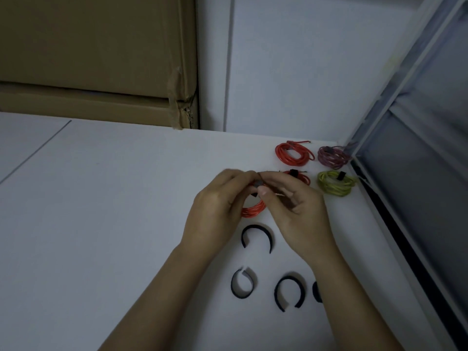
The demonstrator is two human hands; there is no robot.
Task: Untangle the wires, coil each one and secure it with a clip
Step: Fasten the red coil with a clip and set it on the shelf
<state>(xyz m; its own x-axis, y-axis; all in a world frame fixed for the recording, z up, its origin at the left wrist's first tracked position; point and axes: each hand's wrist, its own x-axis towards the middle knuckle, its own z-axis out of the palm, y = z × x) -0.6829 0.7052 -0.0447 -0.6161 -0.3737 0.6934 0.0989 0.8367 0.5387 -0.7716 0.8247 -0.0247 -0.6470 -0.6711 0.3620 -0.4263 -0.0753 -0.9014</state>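
Both hands meet over a coiled red wire (253,211) at the middle of the white table (114,211). My left hand (217,209) grips the coil's left side. A black strap clip (258,184) wraps the coil's top, pinched by the fingers of my right hand (293,206). Most of this coil is hidden behind the hands. Several finished coils lie at the back right: a red coil (293,153), a purple coil (333,156), a yellow-green coil (335,183), and another red coil (300,176) partly behind my right hand.
Loose black strap clips lie curled near me: one (257,235) just below the hands, one (241,283) lower left, one (290,292) lower middle, one (316,291) half hidden by my right forearm. A cardboard box (96,59) stands at the back left. A grey window frame (405,173) borders the right.
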